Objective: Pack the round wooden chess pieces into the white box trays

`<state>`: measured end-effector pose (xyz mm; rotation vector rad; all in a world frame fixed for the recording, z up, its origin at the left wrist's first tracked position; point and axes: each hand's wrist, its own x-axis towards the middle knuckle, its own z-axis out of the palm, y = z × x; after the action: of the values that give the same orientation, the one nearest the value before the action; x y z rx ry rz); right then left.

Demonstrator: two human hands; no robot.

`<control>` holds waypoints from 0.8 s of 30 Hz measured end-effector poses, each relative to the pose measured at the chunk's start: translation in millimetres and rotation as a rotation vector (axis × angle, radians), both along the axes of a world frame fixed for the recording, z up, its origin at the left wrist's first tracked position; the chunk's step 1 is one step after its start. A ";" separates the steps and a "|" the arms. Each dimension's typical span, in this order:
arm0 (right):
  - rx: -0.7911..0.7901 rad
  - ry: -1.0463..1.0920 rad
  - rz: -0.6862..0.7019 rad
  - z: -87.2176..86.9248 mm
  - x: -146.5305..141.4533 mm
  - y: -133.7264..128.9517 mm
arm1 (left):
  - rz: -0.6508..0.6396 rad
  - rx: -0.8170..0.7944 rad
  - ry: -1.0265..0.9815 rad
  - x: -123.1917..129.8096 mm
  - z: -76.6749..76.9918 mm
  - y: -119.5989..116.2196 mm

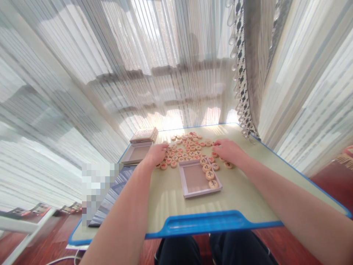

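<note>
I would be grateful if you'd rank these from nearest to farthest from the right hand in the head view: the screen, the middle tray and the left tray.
From the right hand:
1. Middle tray: just left and lower in view.
2. Left tray: farther left, across the pieces.
3. Screen: left, below the left tray in view.

Round pale pieces [187, 150], lettered red or black, lie mostly beyond a shallow box [195, 178] holding more.
</note>
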<state>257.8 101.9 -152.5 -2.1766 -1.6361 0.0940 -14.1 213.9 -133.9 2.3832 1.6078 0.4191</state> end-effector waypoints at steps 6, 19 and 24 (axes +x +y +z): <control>0.022 -0.005 0.022 -2.9 2.5 1.5 | -0.118 0.145 0.168 5.9 -4.9 1.6; -0.011 0.007 0.015 -3.8 5.1 2.6 | 0.008 0.028 0.188 8.6 6.6 -10.5; -0.019 0.012 0.005 -1.2 3.3 0.4 | 0.039 -0.011 0.170 7.9 9.6 -13.2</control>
<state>261.1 102.3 -153.8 -2.1820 -1.6405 0.1236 -6.2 200.7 -124.4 2.4404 1.7247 0.2190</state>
